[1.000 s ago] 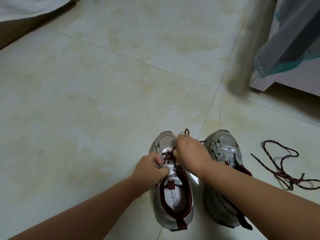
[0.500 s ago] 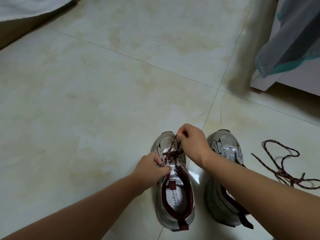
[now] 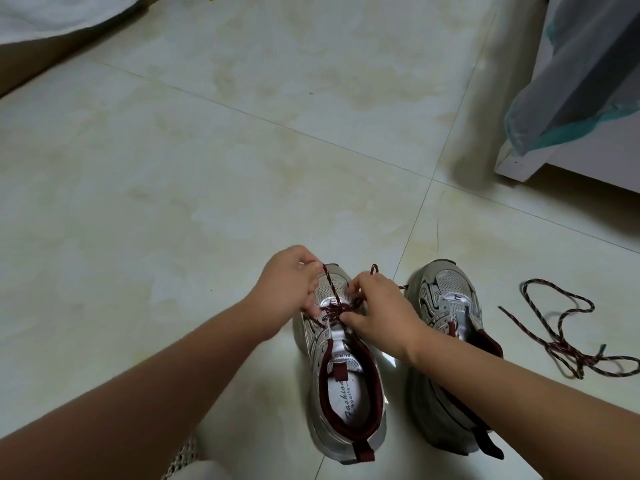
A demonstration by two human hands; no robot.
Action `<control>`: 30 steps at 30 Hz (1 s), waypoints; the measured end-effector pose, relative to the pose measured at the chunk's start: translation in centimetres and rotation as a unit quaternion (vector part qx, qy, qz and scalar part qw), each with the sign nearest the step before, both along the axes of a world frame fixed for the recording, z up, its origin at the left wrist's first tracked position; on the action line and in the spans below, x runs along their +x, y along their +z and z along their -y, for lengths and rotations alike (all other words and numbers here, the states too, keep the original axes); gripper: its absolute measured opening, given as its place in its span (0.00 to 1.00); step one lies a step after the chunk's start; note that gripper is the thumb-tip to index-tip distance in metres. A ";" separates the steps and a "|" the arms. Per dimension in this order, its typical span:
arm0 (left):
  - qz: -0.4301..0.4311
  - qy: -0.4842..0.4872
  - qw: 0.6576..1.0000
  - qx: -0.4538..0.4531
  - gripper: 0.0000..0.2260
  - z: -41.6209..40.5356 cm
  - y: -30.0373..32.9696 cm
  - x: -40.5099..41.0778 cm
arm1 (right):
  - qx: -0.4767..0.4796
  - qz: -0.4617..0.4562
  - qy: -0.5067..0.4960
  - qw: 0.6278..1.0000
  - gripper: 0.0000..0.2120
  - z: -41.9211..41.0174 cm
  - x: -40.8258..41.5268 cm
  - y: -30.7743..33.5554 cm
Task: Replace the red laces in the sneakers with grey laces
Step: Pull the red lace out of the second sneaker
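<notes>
Two grey sneakers with dark red lining stand side by side on the tiled floor, toes pointing away from me. The left sneaker point(image 3: 346, 386) still carries a dark red lace point(image 3: 334, 310) through its front eyelets. My left hand point(image 3: 289, 289) pinches one strand of that lace and holds it up and to the left. My right hand point(image 3: 379, 311) pinches the other strand over the shoe's right side. The right sneaker point(image 3: 446, 306) has no lace in its eyelets. No grey lace is in view.
A loose dark red lace point(image 3: 561, 341) lies coiled on the floor right of the shoes. White furniture point(image 3: 519, 168) draped with grey-teal cloth point(image 3: 571, 81) stands at the upper right. White fabric point(image 3: 52, 12) sits at the top left.
My left hand rose from the shoe's left side to above the toe, pulling a strand out. My right hand dropped back toward the eyelets.
</notes>
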State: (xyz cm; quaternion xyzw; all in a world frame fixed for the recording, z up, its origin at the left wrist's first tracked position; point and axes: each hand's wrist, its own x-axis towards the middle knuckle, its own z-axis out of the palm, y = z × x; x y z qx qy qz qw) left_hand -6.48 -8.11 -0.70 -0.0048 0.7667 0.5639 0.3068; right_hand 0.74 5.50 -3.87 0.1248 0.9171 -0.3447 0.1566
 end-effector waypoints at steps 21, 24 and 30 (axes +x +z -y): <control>0.026 0.122 0.992 0.015 0.11 2.5 0.9 -3.2 | 0.001 0.014 -0.082 0.997 0.07 0.4 0.9 -0.1; -0.174 -0.099 0.945 -0.258 0.06 2.9 0.2 -2.9 | 0.015 0.001 -0.091 0.996 0.06 0.8 1.0 0.0; -0.126 -0.284 0.900 -0.307 0.14 1.6 -1.5 0.5 | 0.054 0.030 -0.075 0.995 0.07 1.3 0.2 0.1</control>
